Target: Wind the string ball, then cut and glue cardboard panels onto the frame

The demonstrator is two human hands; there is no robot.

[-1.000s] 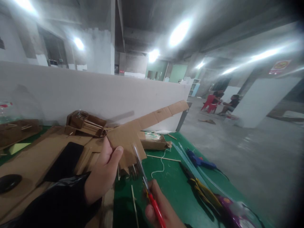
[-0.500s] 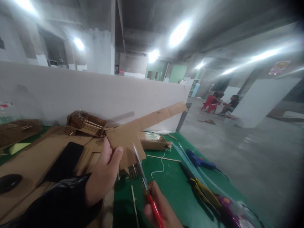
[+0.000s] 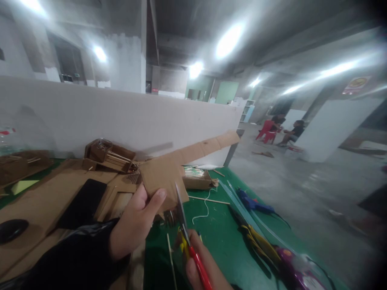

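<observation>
My left hand (image 3: 137,223) pinches a piece of brown cardboard (image 3: 161,175) between thumb and fingers, holding it up off the table. A long narrow strip of the cardboard reaches out to the upper right. My right hand (image 3: 201,257) is wrapped round a pair of scissors (image 3: 199,262) with a red handle and some yellow on the other side. One scissor blade lies over the face of the cardboard near its lower right part, pointing away from me. The other blade is hidden behind the sheet.
On the green table (image 3: 217,237) lie a blue glue gun (image 3: 255,203), yellow-handled pliers (image 3: 260,243), a white string (image 3: 207,207) and thin sticks. A black phone-like slab (image 3: 81,203) rests on cardboard at left. Behind stands a white partition (image 3: 121,117). People sit far off at right.
The cardboard and my left hand have shifted slightly right. The scissors have moved a little with them, and their yellow part shows more. A dark shape has appeared at the far right edge.
</observation>
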